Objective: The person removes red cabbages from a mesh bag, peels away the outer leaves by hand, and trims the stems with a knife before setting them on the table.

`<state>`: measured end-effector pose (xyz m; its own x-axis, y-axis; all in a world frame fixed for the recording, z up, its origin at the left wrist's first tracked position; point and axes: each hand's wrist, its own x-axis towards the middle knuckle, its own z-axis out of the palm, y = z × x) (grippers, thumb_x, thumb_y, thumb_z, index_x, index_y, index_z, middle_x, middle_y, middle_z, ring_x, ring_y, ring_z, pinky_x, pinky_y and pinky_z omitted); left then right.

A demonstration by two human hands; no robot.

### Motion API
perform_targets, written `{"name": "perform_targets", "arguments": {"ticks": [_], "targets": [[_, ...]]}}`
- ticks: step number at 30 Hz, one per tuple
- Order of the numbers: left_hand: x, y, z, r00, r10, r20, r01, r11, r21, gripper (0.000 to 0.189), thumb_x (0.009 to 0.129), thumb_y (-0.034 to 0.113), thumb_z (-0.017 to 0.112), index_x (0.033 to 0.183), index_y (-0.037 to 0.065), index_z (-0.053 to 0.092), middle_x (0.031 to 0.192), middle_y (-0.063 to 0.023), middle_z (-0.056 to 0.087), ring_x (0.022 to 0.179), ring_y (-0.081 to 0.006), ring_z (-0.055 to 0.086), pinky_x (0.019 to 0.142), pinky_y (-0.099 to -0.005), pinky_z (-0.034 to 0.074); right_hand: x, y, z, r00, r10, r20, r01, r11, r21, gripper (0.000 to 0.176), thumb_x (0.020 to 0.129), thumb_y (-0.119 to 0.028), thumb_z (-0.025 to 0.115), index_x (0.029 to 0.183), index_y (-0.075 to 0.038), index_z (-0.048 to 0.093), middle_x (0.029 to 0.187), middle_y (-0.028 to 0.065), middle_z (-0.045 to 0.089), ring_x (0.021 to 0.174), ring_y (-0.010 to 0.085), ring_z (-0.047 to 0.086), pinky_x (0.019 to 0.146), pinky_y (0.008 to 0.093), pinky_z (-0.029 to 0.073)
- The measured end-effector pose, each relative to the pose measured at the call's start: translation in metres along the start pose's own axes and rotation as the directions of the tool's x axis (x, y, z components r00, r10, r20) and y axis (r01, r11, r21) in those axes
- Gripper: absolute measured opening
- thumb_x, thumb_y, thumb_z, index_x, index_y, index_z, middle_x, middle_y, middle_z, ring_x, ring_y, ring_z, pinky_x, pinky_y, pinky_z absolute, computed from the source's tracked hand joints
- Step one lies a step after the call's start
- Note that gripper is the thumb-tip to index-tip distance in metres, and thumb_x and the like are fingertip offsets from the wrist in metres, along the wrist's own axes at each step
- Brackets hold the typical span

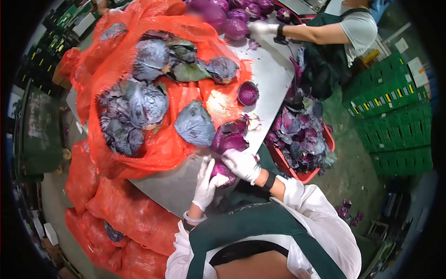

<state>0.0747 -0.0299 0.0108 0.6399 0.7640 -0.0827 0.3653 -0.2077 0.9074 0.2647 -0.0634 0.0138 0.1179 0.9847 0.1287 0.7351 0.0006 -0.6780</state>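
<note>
Grasping purple cabbage (223,176) with white-gloved left fingers (207,168), right fingers (231,160); at grey metal bench (271,84), left of green plastic crates (378,122).

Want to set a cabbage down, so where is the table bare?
Bare: the table between the loose cabbage and the table's right edge, and the near strip between the red net bag and the left hand. Crowded: the far end, under the cabbage heap, and just beyond the right hand.

Grn crates (395,102) stacked R; dk grn bin (42,130) L; dull flr (353,186).
</note>
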Motion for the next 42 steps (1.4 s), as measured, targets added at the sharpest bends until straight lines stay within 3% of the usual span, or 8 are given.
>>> {"name": "perform_targets", "arguments": {"ticks": [5,6,20,28,30,34,38,42], "targets": [[-0.003,-0.028,-0.013,0.957,0.286,0.044,-0.289,0.954,0.08,0.044,0.089,0.013,0.05,0.131,0.002,0.044,0.141,-0.0199,0.031,0.134,-0.036,0.025,0.11,-0.0403,0.02,0.036,0.058,0.001,0.877,0.408,0.254,-0.48,0.731,0.485,0.04,0.091,-0.029,0.053,0.118,0.0,0.053,0.112,0.0166,0.061,0.104,0.0273,0.057,0.089,0.0337,0.044],[-0.005,-0.028,-0.015,0.965,0.258,0.037,-0.259,0.965,0.026,0.045,0.089,0.014,0.05,0.132,0.003,0.043,0.141,-0.019,0.032,0.133,-0.0354,0.026,0.11,-0.0403,0.021,0.025,0.096,0.015,0.996,-0.088,-0.032,0.09,0.991,0.096,0.047,0.087,-0.033,0.058,0.12,0.0,0.05,0.109,0.0176,0.061,0.1,0.0287,0.058,0.086,0.0349,0.045],[-0.023,-0.014,0.013,0.994,-0.03,-0.106,0.047,0.986,0.159,0.071,0.084,0.053,0.055,0.142,0.021,0.031,0.127,-0.0269,0.036,0.122,-0.0397,0.039,0.102,-0.0412,0.032,-0.041,0.02,-0.008,0.97,0.085,0.226,-0.13,0.972,0.196,0.034,0.077,-0.026,0.067,0.1,-0.004,0.053,0.086,0.0147,0.055,0.078,0.0288,0.053,0.069,0.0426,0.044],[-0.013,-0.028,0.004,0.987,0.159,-0.014,-0.159,0.974,-0.164,0.056,0.091,0.013,0.05,0.142,0.01,0.026,0.15,-0.012,0.016,0.134,-0.0303,0.027,0.11,-0.0416,0.026,-0.061,0.1,0.059,0.993,0.06,0.102,-0.08,0.974,0.211,0.044,0.086,-0.027,0.057,0.124,-0.007,0.047,0.085,0.0141,0.063,0.068,0.0172,0.059,0.062,0.0323,0.05],[-0.01,-0.026,-0.002,0.991,0.129,0.029,-0.125,0.985,-0.117,0.055,0.092,0.01,0.047,0.143,0.008,0.024,0.15,-0.0114,0.016,0.134,-0.0301,0.026,0.11,-0.0433,0.026,-0.059,0.094,0.05,0.81,0.293,0.509,-0.577,0.557,0.597,0.027,0.089,-0.023,0.054,0.113,-0.009,0.053,0.068,0.006,0.062,0.045,0.0119,0.051,0.04,0.0251,0.04],[-0.007,-0.024,0.0,0.997,0.08,-0.003,-0.074,0.907,-0.415,0.053,0.092,0.015,0.049,0.141,0.007,0.029,0.146,-0.0149,0.023,0.134,-0.0314,0.025,0.109,-0.0429,0.026,-0.049,0.067,0.001,0.74,0.284,0.609,-0.65,0.536,0.539,0.032,0.089,-0.025,0.056,0.119,-0.015,0.047,0.064,0.0035,0.058,0.046,0.0128,0.047,0.042,0.0257,0.037],[-0.004,-0.028,0.0,0.996,0.049,-0.072,-0.038,0.989,0.142,0.06,0.089,0.04,0.053,0.141,0.016,0.033,0.137,-0.0216,0.035,0.123,-0.0355,0.04,0.105,-0.0427,0.03,-0.05,0.034,-0.053,0.638,0.263,0.724,-0.76,0.368,0.536,0.042,0.081,-0.033,0.067,0.113,-0.011,0.051,0.093,0.0125,0.059,0.083,0.0215,0.057,0.074,0.0361,0.048],[0.003,-0.044,-0.008,0.982,0.097,-0.165,-0.076,0.989,0.129,0.048,0.093,0.025,0.047,0.138,0.011,0.036,0.121,-0.0171,0.054,0.11,-0.0246,0.053,0.098,-0.0359,0.038,-0.066,0.102,-0.019,0.685,0.336,0.646,-0.728,0.341,0.595,0.008,0.088,-0.011,0.048,0.088,-0.006,0.054,0.071,0.0106,0.065,0.05,0.0149,0.057,0.045,0.0245,0.045]]}}
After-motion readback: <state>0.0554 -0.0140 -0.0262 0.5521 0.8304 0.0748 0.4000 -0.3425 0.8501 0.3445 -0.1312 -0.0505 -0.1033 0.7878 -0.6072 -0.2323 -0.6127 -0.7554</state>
